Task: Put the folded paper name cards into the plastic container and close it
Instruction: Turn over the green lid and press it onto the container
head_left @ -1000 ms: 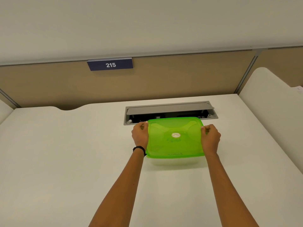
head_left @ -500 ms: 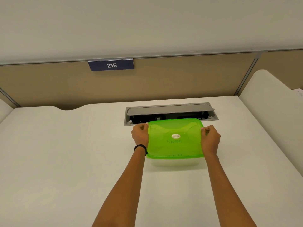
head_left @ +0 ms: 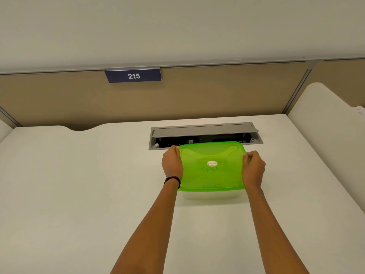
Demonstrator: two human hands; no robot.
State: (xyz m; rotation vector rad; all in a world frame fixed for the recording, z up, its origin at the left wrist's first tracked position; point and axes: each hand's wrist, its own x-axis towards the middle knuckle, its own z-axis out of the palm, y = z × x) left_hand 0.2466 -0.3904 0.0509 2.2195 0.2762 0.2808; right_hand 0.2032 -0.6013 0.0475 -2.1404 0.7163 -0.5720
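A clear plastic container (head_left: 212, 195) stands on the white desk (head_left: 79, 184), covered by a bright green lid (head_left: 212, 167) with a round sticker and handwritten "SIGMA" on it. My left hand (head_left: 172, 164) grips the lid's left edge, fingers curled over the rim. On the opposite side my right hand (head_left: 253, 168) grips the right edge the same way. The container's inside is hidden by the lid, and no paper name cards show anywhere.
Just behind the container an open grey cable hatch (head_left: 205, 133) is set into the desk. A tan partition with a "215" sign (head_left: 133, 76) closes the back. A white divider (head_left: 327, 123) rises at the right.
Both hands and the lid have stayed almost in place; only the view has shifted slightly.
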